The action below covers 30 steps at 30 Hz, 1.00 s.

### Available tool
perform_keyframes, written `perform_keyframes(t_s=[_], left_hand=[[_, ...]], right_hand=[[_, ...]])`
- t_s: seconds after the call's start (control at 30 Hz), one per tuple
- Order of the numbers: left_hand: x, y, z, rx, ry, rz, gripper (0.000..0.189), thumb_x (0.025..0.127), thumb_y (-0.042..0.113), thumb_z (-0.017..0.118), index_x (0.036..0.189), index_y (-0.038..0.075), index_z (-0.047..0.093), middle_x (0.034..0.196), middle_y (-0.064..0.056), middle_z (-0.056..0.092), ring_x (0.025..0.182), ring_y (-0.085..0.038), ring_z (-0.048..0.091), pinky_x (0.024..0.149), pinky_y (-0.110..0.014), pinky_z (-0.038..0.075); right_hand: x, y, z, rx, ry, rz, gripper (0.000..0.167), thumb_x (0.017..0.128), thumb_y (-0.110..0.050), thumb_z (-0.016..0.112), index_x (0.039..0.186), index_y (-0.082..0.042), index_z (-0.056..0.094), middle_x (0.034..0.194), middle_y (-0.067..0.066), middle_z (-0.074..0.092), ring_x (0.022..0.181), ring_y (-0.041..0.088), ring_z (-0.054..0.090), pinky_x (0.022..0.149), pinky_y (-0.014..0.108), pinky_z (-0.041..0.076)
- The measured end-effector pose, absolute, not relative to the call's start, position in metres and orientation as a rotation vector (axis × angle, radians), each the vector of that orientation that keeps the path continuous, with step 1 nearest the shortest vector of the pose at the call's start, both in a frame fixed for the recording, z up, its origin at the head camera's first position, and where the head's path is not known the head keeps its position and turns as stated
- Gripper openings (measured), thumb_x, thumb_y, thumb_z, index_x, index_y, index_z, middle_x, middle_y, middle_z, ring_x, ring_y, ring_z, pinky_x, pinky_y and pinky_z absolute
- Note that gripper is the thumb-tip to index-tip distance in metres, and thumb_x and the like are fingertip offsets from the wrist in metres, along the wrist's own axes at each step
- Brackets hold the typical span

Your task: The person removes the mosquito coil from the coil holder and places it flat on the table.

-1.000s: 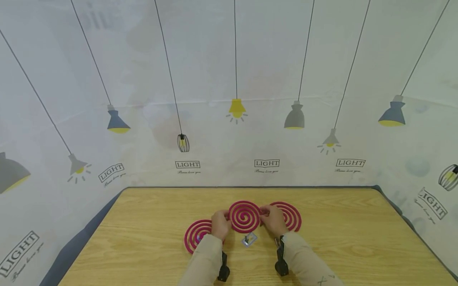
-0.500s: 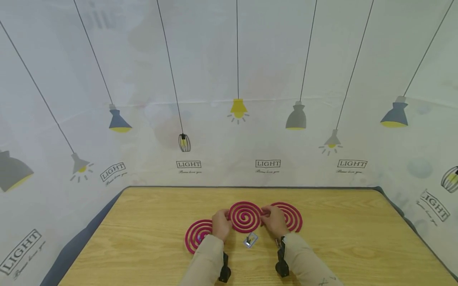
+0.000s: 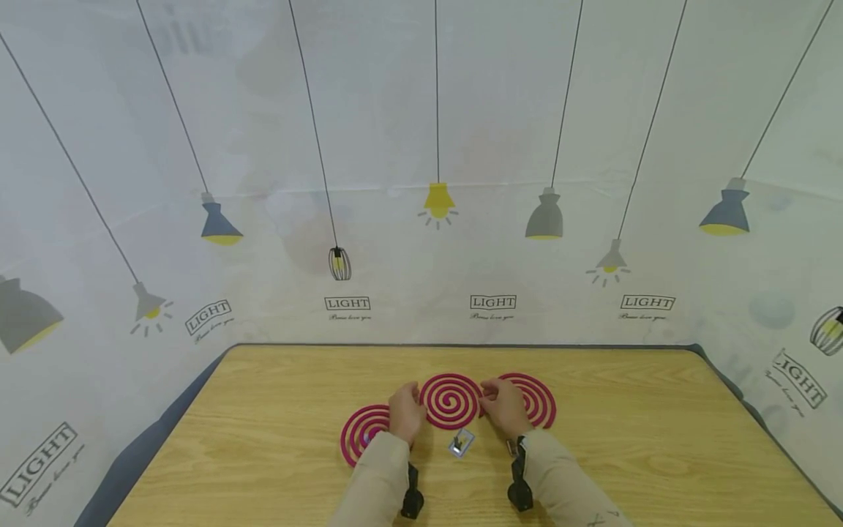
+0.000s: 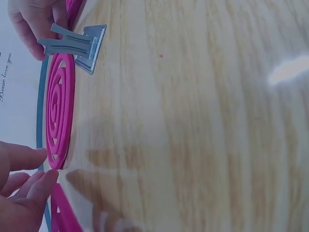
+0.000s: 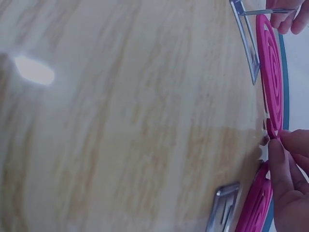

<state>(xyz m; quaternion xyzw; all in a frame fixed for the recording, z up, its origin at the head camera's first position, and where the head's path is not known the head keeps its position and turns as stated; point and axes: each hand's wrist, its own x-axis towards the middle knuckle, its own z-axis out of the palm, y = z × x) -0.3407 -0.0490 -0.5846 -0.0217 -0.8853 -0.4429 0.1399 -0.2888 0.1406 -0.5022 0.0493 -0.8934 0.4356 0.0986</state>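
Note:
Three magenta mosquito coils are in the head view. The middle coil (image 3: 451, 401) lies flat between both hands. My left hand (image 3: 407, 411) is at its left edge; in the left wrist view the index fingertip and thumb stand slightly apart there. At the opposite edge my right hand (image 3: 506, 407) pinches the coil's outer end between thumb and fingers, as the right wrist view shows. Just in front of this coil stands a small metal coil stand (image 3: 462, 443) with an upright prong. The left coil (image 3: 352, 439) and right coil (image 3: 543, 402) are partly hidden by the hands.
Everything lies on a wood-grain table (image 3: 645, 439). Another metal stand (image 5: 224, 205) sits beside the right coil in the right wrist view. A white backdrop (image 3: 382, 146) printed with lamps rises behind the table.
The middle coil has come down slightly toward the table. My left fingers have loosened at its edge; the right hand has kept its place. The outer coils have not moved.

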Motion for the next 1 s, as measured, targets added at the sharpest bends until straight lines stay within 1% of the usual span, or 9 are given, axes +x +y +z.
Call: perform_keyframes(t_s=[0.03,0.13,0.2,0.27,0.4,0.53,0.77,1.0], left_hand=[[-0.346,-0.051,-0.593,-0.089,-2.52,-1.296,0.045,0.064,-0.011,0.068,0.108,-0.007,0.057,0.094,-0.017,0.063,0.085,-0.022,0.061,0.072,-0.028,0.05],[-0.331,-0.051,-0.572,-0.133,-2.49,-1.315,0.044,0.066,-0.011,0.067,0.108,-0.009,0.056,0.095,-0.018,0.063,0.085,-0.021,0.061,0.071,-0.025,0.051],[-0.319,-0.049,-0.552,-0.127,-2.485,-1.351,0.043,0.066,-0.013,0.065,0.108,-0.01,0.056,0.096,-0.02,0.062,0.086,-0.023,0.061,0.072,-0.027,0.051],[-0.301,-0.045,-0.519,-0.064,-2.551,-1.39,0.042,0.069,-0.014,0.063,0.11,-0.012,0.054,0.099,-0.023,0.06,0.09,-0.03,0.06,0.075,-0.033,0.05],[-0.282,-0.042,-0.487,-0.059,-2.574,-1.444,0.039,0.073,-0.016,0.059,0.11,-0.015,0.051,0.103,-0.027,0.057,0.094,-0.035,0.057,0.077,-0.035,0.049],[-0.277,-0.044,-0.479,-0.076,-2.546,-1.51,0.038,0.075,-0.014,0.058,0.112,-0.014,0.051,0.105,-0.026,0.056,0.096,-0.036,0.055,0.079,-0.037,0.048],[-0.276,-0.051,-0.476,-0.203,-2.469,-1.505,0.035,0.075,-0.01,0.06,0.109,-0.013,0.052,0.099,-0.026,0.058,0.09,-0.036,0.058,0.076,-0.038,0.049],[-0.272,-0.064,-0.471,-0.249,-2.486,-1.558,0.035,0.08,-0.003,0.058,0.114,-0.009,0.05,0.102,-0.023,0.057,0.091,-0.033,0.057,0.074,-0.036,0.05]], right_hand=[[-0.288,0.141,-0.502,0.151,-2.637,1.301,0.025,0.075,0.006,0.062,0.098,0.012,0.059,0.085,0.019,0.061,0.077,0.028,0.061,0.066,0.034,0.051],[-0.288,0.141,-0.501,0.167,-2.628,1.322,0.024,0.076,0.006,0.062,0.099,0.012,0.058,0.085,0.02,0.061,0.078,0.029,0.061,0.066,0.034,0.051],[-0.288,0.141,-0.501,0.163,-2.623,1.344,0.024,0.076,0.005,0.061,0.099,0.011,0.058,0.087,0.019,0.061,0.079,0.029,0.061,0.066,0.034,0.051],[-0.287,0.141,-0.501,0.171,-2.617,1.343,0.023,0.076,0.005,0.062,0.099,0.011,0.058,0.086,0.02,0.061,0.079,0.029,0.061,0.067,0.034,0.051],[-0.287,0.141,-0.499,0.185,-2.617,1.331,0.022,0.076,0.004,0.063,0.097,0.01,0.059,0.086,0.018,0.061,0.078,0.028,0.061,0.066,0.034,0.051],[-0.285,0.14,-0.495,0.201,-2.625,1.36,0.023,0.077,0.003,0.062,0.099,0.01,0.059,0.087,0.018,0.061,0.078,0.027,0.061,0.066,0.033,0.051],[-0.281,0.139,-0.49,0.214,-2.626,1.483,0.024,0.079,0.003,0.059,0.102,0.009,0.058,0.091,0.017,0.059,0.076,0.023,0.06,0.06,0.025,0.051],[-0.275,0.136,-0.484,0.238,-2.673,1.454,0.026,0.079,-0.002,0.063,0.103,0.005,0.059,0.093,0.014,0.061,0.079,0.021,0.058,0.064,0.027,0.05]])
